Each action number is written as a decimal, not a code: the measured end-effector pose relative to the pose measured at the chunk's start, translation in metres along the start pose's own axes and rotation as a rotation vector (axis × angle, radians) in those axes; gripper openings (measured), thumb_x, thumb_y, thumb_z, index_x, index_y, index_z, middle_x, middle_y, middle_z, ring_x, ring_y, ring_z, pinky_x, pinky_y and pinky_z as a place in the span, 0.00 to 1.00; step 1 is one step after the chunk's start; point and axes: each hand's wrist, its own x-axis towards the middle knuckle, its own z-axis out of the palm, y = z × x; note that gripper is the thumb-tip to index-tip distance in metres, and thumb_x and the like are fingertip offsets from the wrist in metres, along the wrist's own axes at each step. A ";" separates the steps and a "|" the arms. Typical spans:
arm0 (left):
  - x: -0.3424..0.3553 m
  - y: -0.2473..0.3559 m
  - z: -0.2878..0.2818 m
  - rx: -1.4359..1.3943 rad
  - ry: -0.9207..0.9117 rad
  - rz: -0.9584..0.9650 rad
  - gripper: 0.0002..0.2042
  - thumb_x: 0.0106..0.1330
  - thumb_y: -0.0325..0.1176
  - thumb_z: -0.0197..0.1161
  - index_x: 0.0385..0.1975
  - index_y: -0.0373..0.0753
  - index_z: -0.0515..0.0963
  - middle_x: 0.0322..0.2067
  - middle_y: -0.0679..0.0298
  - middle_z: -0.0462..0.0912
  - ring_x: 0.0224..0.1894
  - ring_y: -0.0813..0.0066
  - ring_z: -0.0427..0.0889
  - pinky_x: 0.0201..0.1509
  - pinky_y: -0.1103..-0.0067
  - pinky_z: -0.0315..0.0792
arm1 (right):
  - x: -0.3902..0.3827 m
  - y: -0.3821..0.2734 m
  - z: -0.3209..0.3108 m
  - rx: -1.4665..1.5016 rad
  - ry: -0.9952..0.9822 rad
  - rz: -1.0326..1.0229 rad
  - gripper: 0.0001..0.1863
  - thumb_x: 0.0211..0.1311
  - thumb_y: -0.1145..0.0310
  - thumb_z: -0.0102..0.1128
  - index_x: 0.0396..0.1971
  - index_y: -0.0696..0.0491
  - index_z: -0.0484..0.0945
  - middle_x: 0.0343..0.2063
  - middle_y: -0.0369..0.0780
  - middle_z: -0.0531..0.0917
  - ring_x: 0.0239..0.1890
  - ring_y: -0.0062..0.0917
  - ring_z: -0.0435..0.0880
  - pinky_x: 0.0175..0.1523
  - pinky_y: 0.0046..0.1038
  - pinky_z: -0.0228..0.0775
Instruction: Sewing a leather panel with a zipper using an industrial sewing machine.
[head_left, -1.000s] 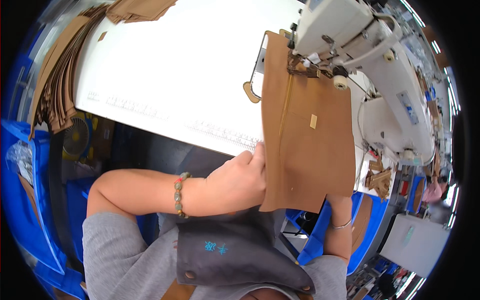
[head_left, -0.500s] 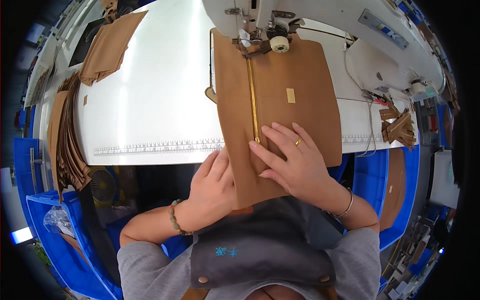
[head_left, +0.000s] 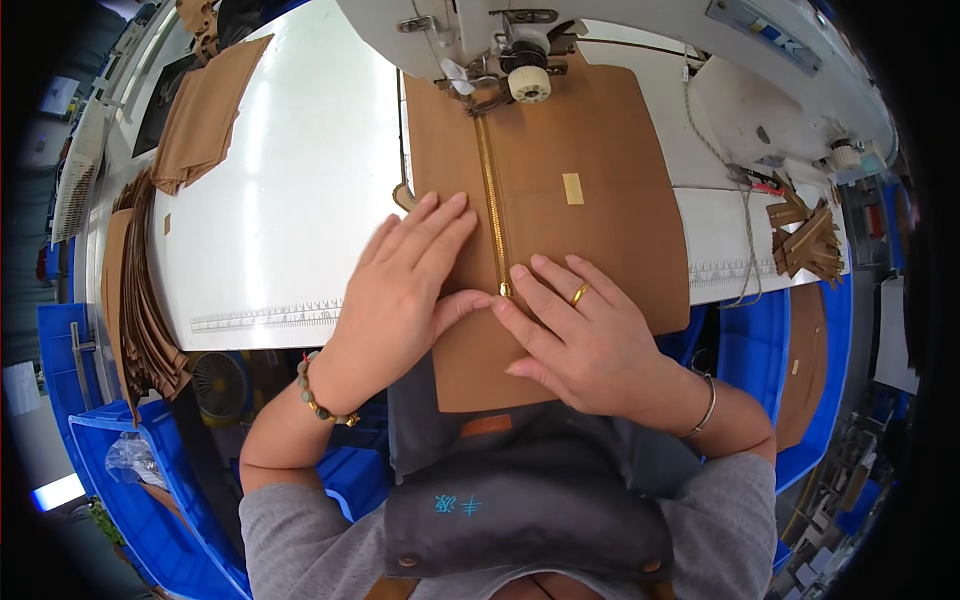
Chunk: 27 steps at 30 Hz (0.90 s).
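A brown leather panel (head_left: 610, 240) lies on the white table, its near edge hanging past the table's front. A gold zipper (head_left: 491, 190) runs along it, from under the sewing machine head (head_left: 490, 60) down to my fingers. My left hand (head_left: 412, 265) rests on the panel's left part with fingers stretched out, its thumb reaching toward the zipper's near end. Just right of the zipper, my right hand (head_left: 580, 325) lies flat with fingers spread, fingertips beside the zipper pull (head_left: 505, 291). A small pale yellow tape piece (head_left: 572, 189) is on the panel. The needle area is partly hidden.
Stacked brown pieces (head_left: 208, 115) lie at the far left; more brown pieces (head_left: 150, 300) hang over the left edge. A bundle of brown strips (head_left: 808, 235) sits at right. Blue bins (head_left: 150, 470) stand at left and right. A printed ruler (head_left: 265, 316) lines the front edge.
My left hand has come from the panel's near left edge, moving up and flattening on top of it. The panel's left edge, raised before, now lies flatter. My right hand stays near the zipper pull.
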 end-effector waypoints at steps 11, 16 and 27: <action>0.005 -0.003 -0.002 0.002 -0.056 0.030 0.42 0.55 0.56 0.73 0.65 0.32 0.75 0.69 0.55 0.74 0.71 0.50 0.73 0.73 0.56 0.67 | 0.037 0.048 -0.013 -0.008 0.006 0.071 0.37 0.54 0.44 0.71 0.58 0.55 0.81 0.63 0.46 0.78 0.65 0.42 0.77 0.71 0.49 0.68; 0.007 -0.002 0.003 -0.129 -0.002 0.009 0.44 0.53 0.56 0.74 0.67 0.31 0.73 0.69 0.52 0.74 0.70 0.47 0.73 0.74 0.59 0.67 | 0.043 0.052 -0.010 -0.038 -0.018 0.005 0.42 0.44 0.42 0.75 0.57 0.55 0.79 0.59 0.43 0.79 0.63 0.39 0.77 0.72 0.47 0.65; 0.018 0.005 -0.011 -0.042 -0.131 0.043 0.46 0.49 0.53 0.75 0.67 0.32 0.73 0.68 0.53 0.74 0.66 0.49 0.74 0.72 0.63 0.70 | 0.048 0.050 -0.015 -0.099 -0.092 -0.012 0.46 0.41 0.41 0.77 0.57 0.58 0.79 0.58 0.43 0.80 0.62 0.37 0.78 0.74 0.47 0.64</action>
